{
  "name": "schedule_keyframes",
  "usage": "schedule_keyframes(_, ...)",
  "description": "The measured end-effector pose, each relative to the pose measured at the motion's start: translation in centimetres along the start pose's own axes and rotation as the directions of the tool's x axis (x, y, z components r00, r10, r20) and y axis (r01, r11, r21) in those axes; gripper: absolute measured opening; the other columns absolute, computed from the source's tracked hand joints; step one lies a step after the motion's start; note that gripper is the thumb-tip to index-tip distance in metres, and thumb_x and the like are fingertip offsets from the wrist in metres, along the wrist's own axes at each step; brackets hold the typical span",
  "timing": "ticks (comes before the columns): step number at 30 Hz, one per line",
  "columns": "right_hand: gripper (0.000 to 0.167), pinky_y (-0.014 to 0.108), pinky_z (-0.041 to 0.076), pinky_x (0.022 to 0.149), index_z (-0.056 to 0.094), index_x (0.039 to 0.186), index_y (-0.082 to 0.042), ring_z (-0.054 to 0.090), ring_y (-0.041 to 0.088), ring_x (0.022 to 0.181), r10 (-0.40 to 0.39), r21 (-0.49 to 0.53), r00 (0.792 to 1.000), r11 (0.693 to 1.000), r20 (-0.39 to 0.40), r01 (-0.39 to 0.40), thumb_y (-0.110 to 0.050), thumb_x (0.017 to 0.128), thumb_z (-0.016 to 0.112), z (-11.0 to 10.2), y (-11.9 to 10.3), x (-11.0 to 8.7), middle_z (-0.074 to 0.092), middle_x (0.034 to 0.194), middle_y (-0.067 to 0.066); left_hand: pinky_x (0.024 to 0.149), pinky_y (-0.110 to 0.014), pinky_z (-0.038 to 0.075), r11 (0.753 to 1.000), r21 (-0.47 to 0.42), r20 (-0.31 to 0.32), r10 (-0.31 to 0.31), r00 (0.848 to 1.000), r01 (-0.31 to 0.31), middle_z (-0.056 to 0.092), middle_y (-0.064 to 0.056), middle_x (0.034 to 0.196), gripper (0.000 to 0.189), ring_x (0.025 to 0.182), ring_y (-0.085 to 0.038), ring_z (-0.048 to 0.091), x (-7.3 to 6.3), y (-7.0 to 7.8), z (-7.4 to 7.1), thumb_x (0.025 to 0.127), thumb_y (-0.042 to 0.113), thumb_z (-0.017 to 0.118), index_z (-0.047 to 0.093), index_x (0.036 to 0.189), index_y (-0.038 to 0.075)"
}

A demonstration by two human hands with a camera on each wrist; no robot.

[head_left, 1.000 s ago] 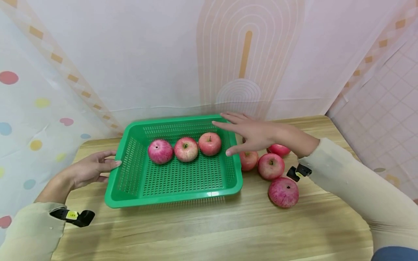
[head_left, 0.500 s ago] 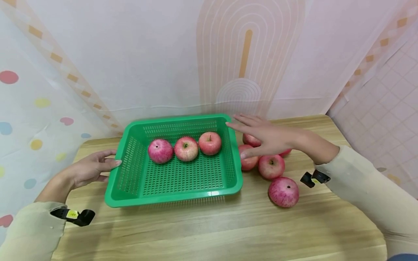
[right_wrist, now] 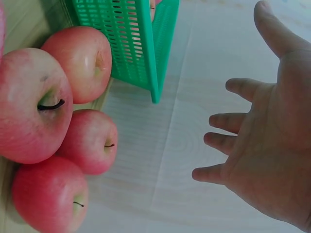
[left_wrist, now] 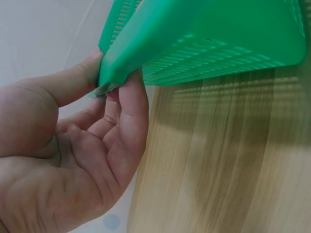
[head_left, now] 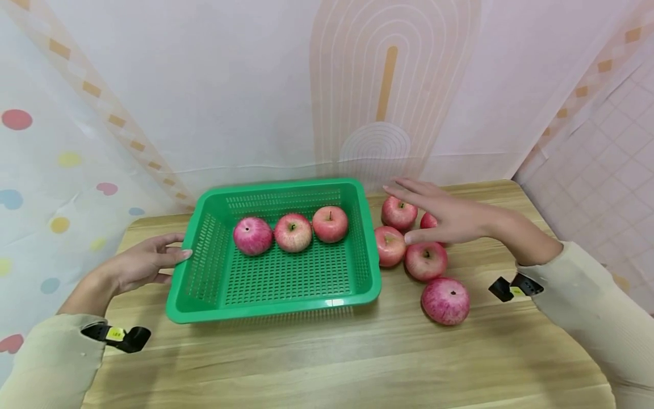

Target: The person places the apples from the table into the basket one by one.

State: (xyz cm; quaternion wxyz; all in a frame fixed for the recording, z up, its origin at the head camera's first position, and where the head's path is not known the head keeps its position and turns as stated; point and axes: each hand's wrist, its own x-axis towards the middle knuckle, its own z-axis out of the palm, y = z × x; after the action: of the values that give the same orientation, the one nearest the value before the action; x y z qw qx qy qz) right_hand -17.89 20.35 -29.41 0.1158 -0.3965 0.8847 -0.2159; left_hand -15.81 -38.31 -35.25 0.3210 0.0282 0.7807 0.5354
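A pale patterned backdrop [head_left: 240, 102] rose behind the wooden table [head_left: 317, 358], where a green basket [head_left: 276, 309] sat with three apples [head_left: 293, 233] in a row inside, toward its far side. Your left hand [head_left: 143, 264] pinched the basket's left rim, thumb on top and fingers curled beneath. Your right hand [head_left: 449, 218] held nothing; it was wide open, fingers stretched out, above the fruit and apart from it. Five loose apples [head_left: 445, 301] clustered on the table just beside the basket's right end, the one closest to you streaked deep pink.
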Motion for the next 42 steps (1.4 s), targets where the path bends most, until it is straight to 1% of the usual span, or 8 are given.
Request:
schedule_keyframes(5,0.087,0.067,0.016,0.118,0.021,0.163,-0.009,0.008,0.04,0.154,0.007,0.049,1.0,0.999,-0.027,-0.006,-0.038,0.098,0.07,-0.1,0.5,-0.8,0.013,0.168,0.018,0.085,-0.041,0.06,1.0,0.003,-0.002,-0.001,1.0,0.001,0.069,0.002,0.115,0.04,0.101,-0.018,0.071,0.0,0.0,0.0,0.11,0.018,0.048,0.033,0.146,0.009)
schedule_keyframes(11,0.084,0.068,0.014,0.118,0.02,0.163,-0.013,0.005,0.037,0.155,0.072,0.136,0.996,0.989,-0.058,-0.063,-0.031,0.098,0.07,-0.1,1.1,-1.8,0.009,0.17,0.014,0.086,-0.042,0.059,1.0,0.009,-0.007,-0.005,1.0,0.006,0.068,0.001,0.114,0.047,0.101,-0.018,0.071,-0.1,0.0,0.1,0.11,0.018,0.049,0.028,0.15,0.003)
schedule_keyframes(17,0.079,0.07,0.014,0.117,0.02,0.163,-0.011,0.007,0.039,0.155,0.079,0.182,0.991,0.981,-0.105,-0.059,-0.03,0.101,0.065,0.0,2.3,-2.6,0.012,0.169,0.017,0.086,-0.043,0.059,1.0,0.015,-0.009,-0.007,1.0,0.007,0.068,0.001,0.114,0.052,0.1,-0.018,0.071,-0.1,0.0,0.2,0.11,0.018,0.049,0.024,0.152,-0.001)
schedule_keyframes(21,0.078,0.068,0.015,0.118,0.02,0.163,-0.011,0.011,0.039,0.154,0.1,0.22,0.984,0.973,-0.151,-0.065,-0.027,0.102,0.065,0.2,3.0,-3.1,0.014,0.168,0.018,0.086,-0.043,0.059,1.0,0.017,-0.009,-0.007,1.0,0.007,0.069,0.001,0.114,0.054,0.1,-0.018,0.071,-0.1,0.0,0.2,0.11,0.018,0.049,0.023,0.153,-0.002)
schedule_keyframes(25,0.078,0.065,0.015,0.119,0.02,0.163,-0.013,0.013,0.036,0.154,0.153,0.266,0.971,0.959,-0.183,-0.101,-0.022,0.101,0.066,0.2,3.5,-3.5,0.017,0.168,0.015,0.086,-0.042,0.059,1.0,0.018,-0.008,-0.004,1.0,0.004,0.069,0.001,0.114,0.055,0.1,-0.018,0.071,-0.1,0.0,0.2,0.11,0.018,0.049,0.022,0.153,-0.003)
schedule_keyframes(28,0.077,0.066,0.015,0.119,0.021,0.163,-0.013,0.014,0.037,0.153,0.179,0.281,0.963,0.952,-0.201,-0.118,-0.018,0.101,0.066,0.4,4.0,-3.8,0.018,0.168,0.015,0.086,-0.042,0.059,1.0,0.017,-0.008,-0.004,1.0,0.004,0.069,0.001,0.114,0.055,0.1,-0.018,0.071,-0.1,0.0,0.2,0.11,0.018,0.049,0.022,0.153,-0.003)
schedule_keyframes(36,0.073,0.066,0.02,0.116,0.022,0.161,-0.003,0.021,0.045,0.149,0.151,0.338,0.944,0.94,-0.292,-0.046,-0.007,0.101,0.063,1.4,5.9,-4.1,0.023,0.164,0.024,0.085,-0.042,0.059,1.0,0.018,-0.011,-0.004,1.0,0.004,0.068,0.0,0.114,0.056,0.1,-0.018,0.071,-0.1,0.1,0.2,0.11,0.019,0.049,0.021,0.153,-0.004)
schedule_keyframes(42,0.07,0.069,0.019,0.115,0.022,0.16,0.0,0.024,0.049,0.146,0.173,0.391,0.928,0.92,-0.331,-0.032,-0.003,0.101,0.06,2.3,7.2,-4.1,0.026,0.161,0.029,0.085,-0.041,0.06,1.0,0.013,-0.012,-0.005,1.0,0.005,0.069,0.0,0.113,0.054,0.099,-0.019,0.071,-0.1,0.0,0.3,0.11,0.019,0.049,0.023,0.152,-0.003)
